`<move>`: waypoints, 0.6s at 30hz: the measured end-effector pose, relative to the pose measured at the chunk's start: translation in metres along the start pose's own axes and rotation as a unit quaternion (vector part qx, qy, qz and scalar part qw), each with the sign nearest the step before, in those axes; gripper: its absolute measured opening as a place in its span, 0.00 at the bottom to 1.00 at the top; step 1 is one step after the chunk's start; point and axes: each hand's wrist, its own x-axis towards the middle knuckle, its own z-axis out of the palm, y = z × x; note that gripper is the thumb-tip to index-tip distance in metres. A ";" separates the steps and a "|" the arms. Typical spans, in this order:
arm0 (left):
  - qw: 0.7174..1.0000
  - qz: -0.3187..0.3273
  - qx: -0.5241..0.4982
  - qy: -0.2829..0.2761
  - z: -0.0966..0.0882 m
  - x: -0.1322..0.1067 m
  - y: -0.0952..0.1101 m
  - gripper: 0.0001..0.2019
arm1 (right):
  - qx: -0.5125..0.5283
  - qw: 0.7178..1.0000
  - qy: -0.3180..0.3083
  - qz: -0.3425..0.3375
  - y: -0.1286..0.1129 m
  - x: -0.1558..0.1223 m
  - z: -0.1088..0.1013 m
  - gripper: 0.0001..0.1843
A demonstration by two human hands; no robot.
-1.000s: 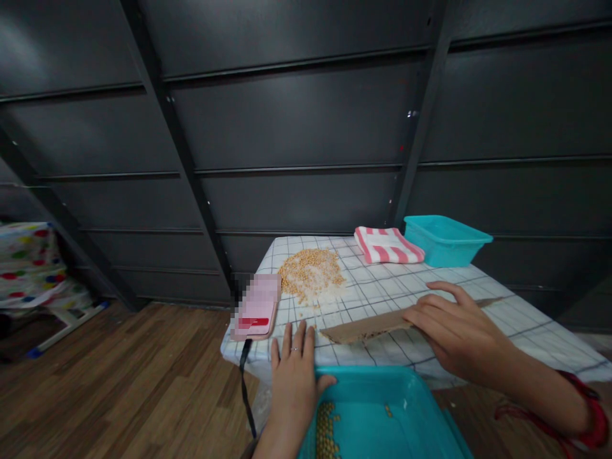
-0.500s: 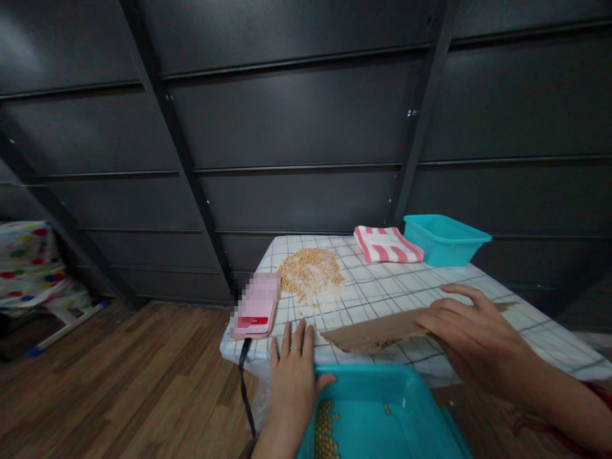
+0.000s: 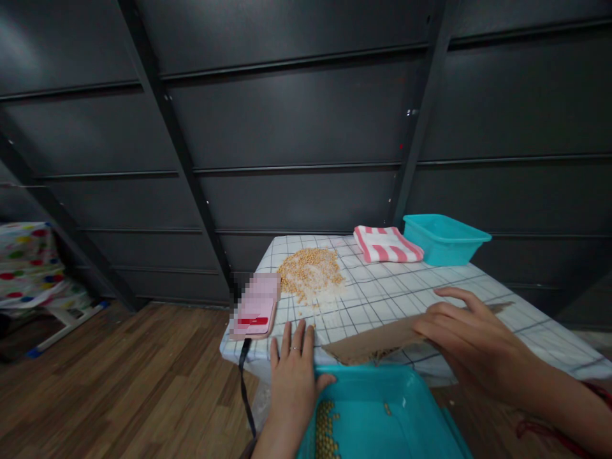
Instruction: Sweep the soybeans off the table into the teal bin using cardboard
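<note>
Cardboard strip (image 3: 373,339) has shifted toward the near tub (image 3: 370,382) since a second ago, gripped by the right hand (image 3: 471,338) at the front of the tablecloth (image 3: 382,290). Left hand (image 3: 294,376) lies spread beside it, thumb over the tub rim; beans (image 3: 310,268) heap farther back.

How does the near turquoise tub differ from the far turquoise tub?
The near tub shows beans inside; the far tub hides its floor. The near tub sits before the tablecloth; the far tub stands on it. The left hand rests over the near tub's left side; no hand is over the far tub. Both are turquoise and open-topped.
</note>
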 end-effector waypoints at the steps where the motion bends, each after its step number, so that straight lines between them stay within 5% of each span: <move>1: 1.000 0.002 -0.002 0.003 0.001 0.000 -0.001 0.35 | 0.002 1.000 -0.006 0.003 0.000 -0.002 -0.001 0.16; 10: 1.000 0.002 -0.002 0.007 0.007 0.001 -0.003 0.36 | 0.037 0.999 -0.009 0.006 -0.001 -0.009 -0.005 0.16; 18: 1.000 0.001 0.016 -0.019 -0.006 0.002 0.003 0.37 | 0.001 1.000 -0.013 0.002 0.009 -0.012 -0.004 0.16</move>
